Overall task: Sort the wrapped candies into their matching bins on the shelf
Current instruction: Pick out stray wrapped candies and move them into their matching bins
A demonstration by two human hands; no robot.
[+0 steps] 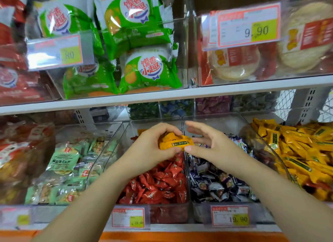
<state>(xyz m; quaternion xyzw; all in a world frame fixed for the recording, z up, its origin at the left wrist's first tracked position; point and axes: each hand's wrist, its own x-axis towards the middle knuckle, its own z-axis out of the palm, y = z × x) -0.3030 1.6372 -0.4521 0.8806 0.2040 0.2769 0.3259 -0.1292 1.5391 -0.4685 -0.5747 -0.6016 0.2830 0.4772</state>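
Note:
My left hand [153,148] is closed around a small bunch of yellow wrapped candies [175,142], held above the clear bin of red candies [162,182]. My right hand [210,142] is beside it, thumb and fingertips pinching the right end of the front yellow candy, the other fingers spread. To the right stands the bin of purple-and-white candies [216,184]. Farther right lies the bin of matching yellow candies [297,151].
A bin of green snack packs [68,166] sits to the left. Price tags [230,215] hang on the shelf's front edge. The upper shelf [162,95] carries green and red cake packs close above. Small bins of green, blue and pink candies [176,108] stand at the back.

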